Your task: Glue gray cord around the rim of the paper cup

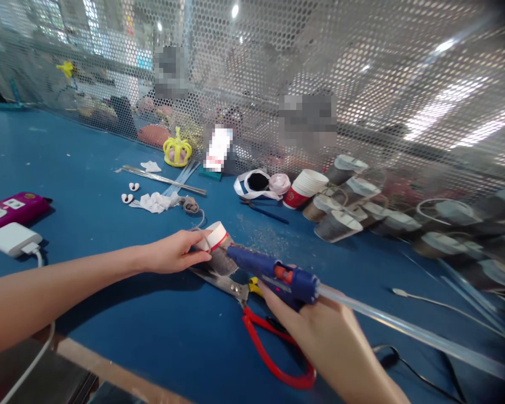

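Note:
My left hand (179, 251) grips a paper cup (215, 235) by its side, fingers closed on it. Grey cord covers the cup's lower part, while its white and red rim stays bare. From the cup, a strand leads back to a small ball of grey cord (191, 205). In my right hand (320, 331) is a blue hot glue gun (273, 269), its nozzle at the cup's wall. A long clear glue stick (404, 325) sticks out of the gun's rear. Beneath the gun lie red-handled scissors (255, 331), partly covered by it and my right hand.
Several cord-wrapped cups (339, 225) crowd the right side, beside a stack of paper cups (305, 188). Pliers (265, 210), white scraps (157, 202), metal rods (164, 178) and a yellow crown (177, 148) lie behind. A purple power bank (17, 210) is left. A perforated metal screen (244, 73) bounds the back.

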Motion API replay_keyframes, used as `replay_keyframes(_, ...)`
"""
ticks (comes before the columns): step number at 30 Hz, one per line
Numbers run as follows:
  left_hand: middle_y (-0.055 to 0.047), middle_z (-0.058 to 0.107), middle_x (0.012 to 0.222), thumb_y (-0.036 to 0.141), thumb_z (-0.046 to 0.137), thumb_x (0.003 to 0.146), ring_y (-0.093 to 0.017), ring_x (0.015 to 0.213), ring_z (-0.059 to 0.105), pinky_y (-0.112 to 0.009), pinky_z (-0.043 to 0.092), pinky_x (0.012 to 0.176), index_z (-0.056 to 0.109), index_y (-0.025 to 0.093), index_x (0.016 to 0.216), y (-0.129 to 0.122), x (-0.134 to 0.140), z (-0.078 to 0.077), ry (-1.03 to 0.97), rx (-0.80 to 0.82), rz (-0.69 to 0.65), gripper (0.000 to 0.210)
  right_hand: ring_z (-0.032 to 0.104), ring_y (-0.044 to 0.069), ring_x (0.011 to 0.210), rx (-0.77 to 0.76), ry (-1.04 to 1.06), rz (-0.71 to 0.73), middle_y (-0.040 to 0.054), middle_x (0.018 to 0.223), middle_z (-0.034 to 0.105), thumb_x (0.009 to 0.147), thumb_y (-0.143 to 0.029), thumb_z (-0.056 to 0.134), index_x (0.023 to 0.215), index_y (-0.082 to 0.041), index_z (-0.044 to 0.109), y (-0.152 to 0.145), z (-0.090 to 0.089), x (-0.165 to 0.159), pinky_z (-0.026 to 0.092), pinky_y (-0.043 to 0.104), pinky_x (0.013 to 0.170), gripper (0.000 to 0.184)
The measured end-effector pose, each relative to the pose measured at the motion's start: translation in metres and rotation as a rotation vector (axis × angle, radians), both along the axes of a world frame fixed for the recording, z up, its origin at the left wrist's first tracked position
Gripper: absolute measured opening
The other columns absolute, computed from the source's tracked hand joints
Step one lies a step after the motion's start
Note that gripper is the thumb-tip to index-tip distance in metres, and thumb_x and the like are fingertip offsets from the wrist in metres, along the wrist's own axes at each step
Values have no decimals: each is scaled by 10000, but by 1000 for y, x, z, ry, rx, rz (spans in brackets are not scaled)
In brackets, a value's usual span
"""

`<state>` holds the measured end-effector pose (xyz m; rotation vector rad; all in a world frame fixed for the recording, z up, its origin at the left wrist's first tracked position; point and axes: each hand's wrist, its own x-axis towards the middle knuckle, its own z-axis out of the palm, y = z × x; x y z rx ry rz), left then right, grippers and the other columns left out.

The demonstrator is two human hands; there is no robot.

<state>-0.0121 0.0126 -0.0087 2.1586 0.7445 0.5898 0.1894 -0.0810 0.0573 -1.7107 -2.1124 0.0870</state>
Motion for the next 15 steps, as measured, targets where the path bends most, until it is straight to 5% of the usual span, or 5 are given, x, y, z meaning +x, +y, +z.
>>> replay_keyframes(7, -53, 576, 809, 238, 456, 789, -113, 672, 478, -235, 408, 627, 477, 113, 687, 1, 0, -3, 14, 13, 20, 163, 501, 127, 362, -16, 35, 22, 0, 443, 558, 730, -211, 414, 629, -218, 592, -2, -3, -5, 391, 204, 374, 205)
replay_keyframes(15, -32, 598, 726, 211, 444, 807, -114, 626, 511, -200, 381, 569, 475, 94, 1051, 1, -1, 0, -4, 46, -42, 273, 470, 139, 329, -30, 33, -98, -36, 302, 356, 691, -281, 451, 532, -199, 595, 5, 4, 4, 381, 218, 354, 230)
